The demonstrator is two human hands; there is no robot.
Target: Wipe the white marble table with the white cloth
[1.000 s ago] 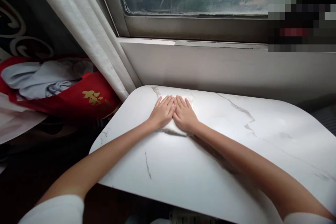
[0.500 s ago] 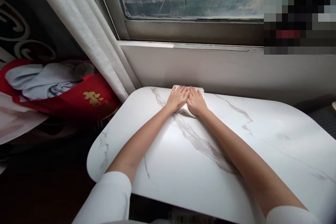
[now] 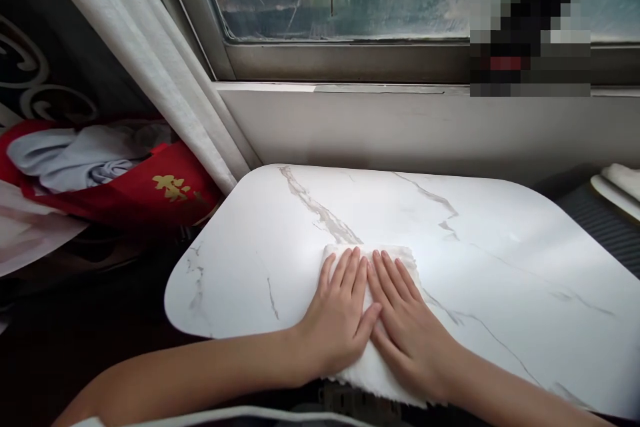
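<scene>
A white cloth [image 3: 370, 373] lies flat on the white marble-patterned table [image 3: 240, 233], its lower end reaching over the near edge. My left hand [image 3: 340, 310] rests on the cloth's left half, palm down with the fingers stretched out. Beside it, my right hand [image 3: 405, 320] presses flat on the right half, fingers also extended. The left thumb touches or nearly touches the right hand. Both palms hide much of the cloth.
A window [image 3: 375, 7] and low wall stand behind the table's far edge. To the left hang a pale curtain [image 3: 135, 53] and a red bag [image 3: 145, 193] holding grey clothes [image 3: 80, 153]. At the right, white items [image 3: 620, 190] lie on a dark ribbed surface.
Both hands and the cloth have slid from the table's far edge to its near edge. My arms are now bent closer to my body. The view has shifted slightly right.
</scene>
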